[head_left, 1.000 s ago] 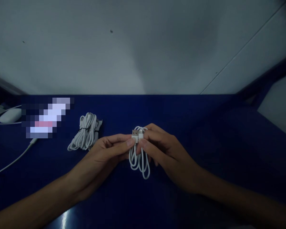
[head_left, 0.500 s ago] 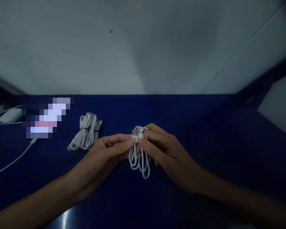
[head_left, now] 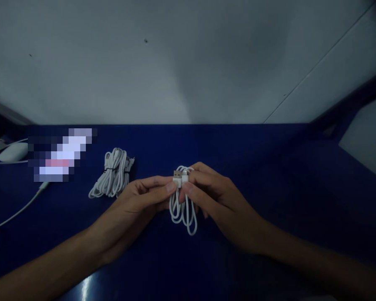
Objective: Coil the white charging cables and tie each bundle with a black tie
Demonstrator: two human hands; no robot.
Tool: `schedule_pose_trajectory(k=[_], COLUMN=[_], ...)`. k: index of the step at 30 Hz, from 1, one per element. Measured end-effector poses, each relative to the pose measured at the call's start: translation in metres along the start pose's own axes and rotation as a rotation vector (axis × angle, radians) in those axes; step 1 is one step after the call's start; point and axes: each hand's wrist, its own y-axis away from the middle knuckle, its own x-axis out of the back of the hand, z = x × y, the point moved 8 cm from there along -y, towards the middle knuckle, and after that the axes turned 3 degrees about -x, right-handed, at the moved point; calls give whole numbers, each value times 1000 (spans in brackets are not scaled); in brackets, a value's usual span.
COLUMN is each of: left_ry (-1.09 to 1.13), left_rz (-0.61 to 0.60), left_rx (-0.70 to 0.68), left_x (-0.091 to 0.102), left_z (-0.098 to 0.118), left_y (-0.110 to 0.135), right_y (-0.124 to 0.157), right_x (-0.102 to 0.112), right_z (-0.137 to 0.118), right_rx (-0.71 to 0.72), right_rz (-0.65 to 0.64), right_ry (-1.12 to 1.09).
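I see the left hand (head_left: 133,205) and right hand (head_left: 222,205) pinching the coiled cable (head_left: 187,209) at its plugs (head_left: 185,179), best kept level.

Here we are: my left hand (head_left: 141,194) and right hand (head_left: 219,194) pinch a coiled white cable (head_left: 191,228), its two plugs (head_left: 184,179) side by side, loops pointing toward the near edge of the blue surface (head_left: 269,175). Over left, nearer the far edge, lies a tied cable bundle (head_left: 111,179); beyond it, a pixelated bright patch (head_left: 69,148), then a rounded white object (head_left: 14,152) by the far left corner.
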Motion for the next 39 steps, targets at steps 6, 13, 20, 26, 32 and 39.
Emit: schedule_pose_trajectory(k=[6, 13, 20, 26, 32, 39], left_ry=[7, 8, 13, 8, 17, 18], left_rz=[0, 12, 5, 5, 1, 8], left_rx=[6, 10, 4, 2, 5, 3], left_x=[1, 1, 2, 1, 2, 1], left_z=[-2, 0, 0, 0, -1, 0], left_y=[0, -2, -1, 0, 0, 0], right_y=[0, 0, -1, 0, 0, 0], right_x=[0, 1, 0, 0, 1, -1], right_z=[1, 1, 1, 1, 1, 0], right_rx=[-3, -8, -4, -1, -5, -2], right_rz=[3, -5, -2, 1, 4, -4], right_ry=[11, -10, -3, 20, 13, -3])
